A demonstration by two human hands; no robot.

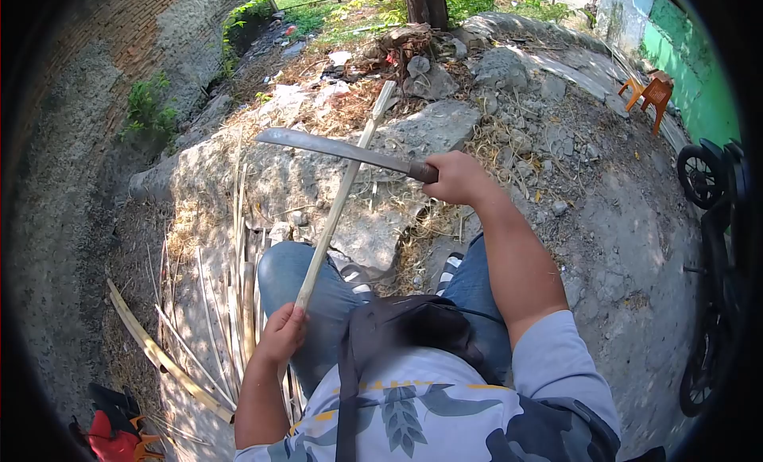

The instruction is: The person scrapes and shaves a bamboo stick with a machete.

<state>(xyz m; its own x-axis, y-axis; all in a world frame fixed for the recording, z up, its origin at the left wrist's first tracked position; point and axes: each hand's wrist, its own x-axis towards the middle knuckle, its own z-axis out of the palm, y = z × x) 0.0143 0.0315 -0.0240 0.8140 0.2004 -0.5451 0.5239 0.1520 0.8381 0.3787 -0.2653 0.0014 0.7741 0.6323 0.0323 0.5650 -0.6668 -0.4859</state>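
My right hand (457,178) is closed round the dark handle of a long machete (342,149), whose blade points left. The blade crosses a pale split bamboo strip (338,203) near its upper part. Down by my left knee, my left hand (284,331) grips the lower end of that strip, which slants up and away to the right. Whether the blade touches the strip or passes just above it, I cannot tell. Several more bamboo strips (236,303) lie on the ground to the left of my legs.
Broken concrete slabs (429,132) and rubble lie ahead, with a tree trunk (427,5) behind. An orange chair (656,95) stands at the upper right, a motorcycle (715,247) at the right edge. A curved bamboo piece (159,355) and a red item (110,440) are at the lower left.
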